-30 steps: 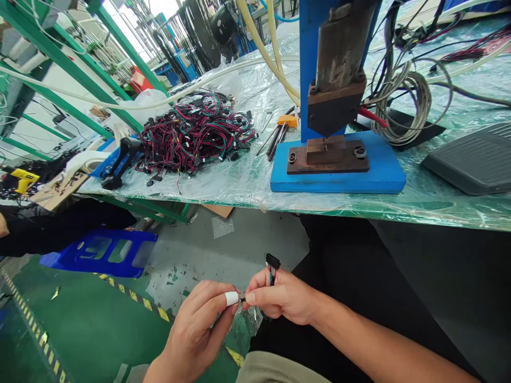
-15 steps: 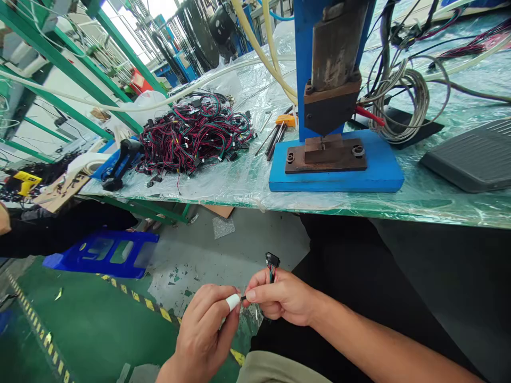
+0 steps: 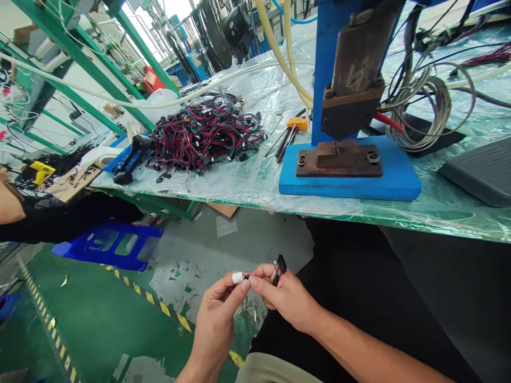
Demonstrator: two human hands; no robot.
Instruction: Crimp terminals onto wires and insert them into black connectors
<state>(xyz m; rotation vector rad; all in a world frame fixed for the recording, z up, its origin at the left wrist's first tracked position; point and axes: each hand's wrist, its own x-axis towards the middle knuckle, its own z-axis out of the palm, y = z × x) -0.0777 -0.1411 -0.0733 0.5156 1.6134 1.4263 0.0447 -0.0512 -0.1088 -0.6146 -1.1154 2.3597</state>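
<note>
My left hand [image 3: 219, 314] has a white finger cot [image 3: 237, 277] on its index finger. Its thumb and index finger pinch a small black end piece [image 3: 246, 277] of a wire harness, held low over the lap. Meeting it fingertip to fingertip, my right hand [image 3: 285, 298] is closed on the same harness. A black connector [image 3: 281, 264] with thin red, green and black wires [image 3: 275, 275] sticks up above the right fingers. The rest of the harness is hidden inside the right hand.
A heap of wire harnesses [image 3: 203, 133] lies on the film-covered bench [image 3: 255, 183]. Right of it stands a blue press [image 3: 347, 183], with tools [image 3: 286, 142] beside its base and a dark grey pedal [image 3: 479, 170] to its right. A blue stool [image 3: 107, 247] and another person's arm [image 3: 11, 205] are at left.
My left hand has turned, its thumb now up against the small black end piece. The black connector over my right hand has tilted. The camera view has shifted slightly.
</note>
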